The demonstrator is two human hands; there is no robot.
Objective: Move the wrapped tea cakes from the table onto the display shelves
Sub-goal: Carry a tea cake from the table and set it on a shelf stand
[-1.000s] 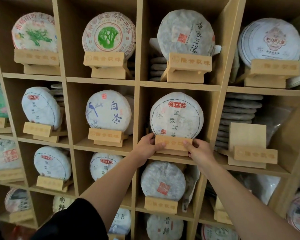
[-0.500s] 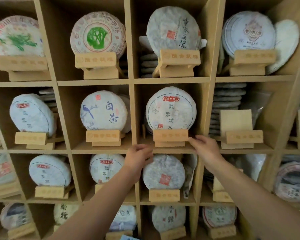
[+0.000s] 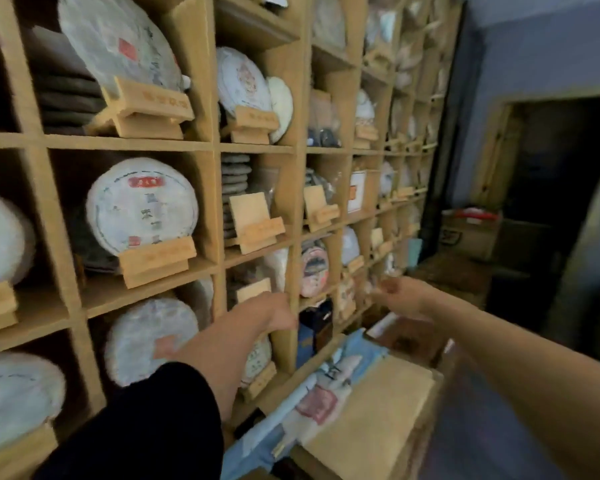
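We see the wooden display shelves (image 3: 201,147) filling the left and centre of the frame, a grid of open cubbies running off toward the upper right, where a blue-grey wall (image 3: 534,46) and a dark doorway (image 3: 548,202) take over. Along the bottom centre and lower right lies the table (image 3: 378,427), a tan surface with blue-and-white printed packets (image 3: 326,386) lying on it next to the shelves; the picture is too blurred for us to tell whether any wrapped cakes lie there. The wrapped tea cakes sit in the cubbies: one with a red label band (image 3: 141,206) stands upright on a wooden stand (image 3: 158,259) at centre left, another with a red seal (image 3: 118,46) leans on its stand at the upper left, and a paler one (image 3: 146,341) stands in the cubby below. Just right of centre an empty wooden stand (image 3: 255,223) sits in front of a stack of flat cakes (image 3: 235,181). At lower centre our left hand (image 3: 267,315), its arm coming out of a black sleeve (image 3: 146,427), hangs in front of a shelf upright with fingers loosely curled and nothing in them. Our right hand (image 3: 400,294), at centre right, is in the air over the table's far end, fingers relaxed and partly bent, also holding nothing.
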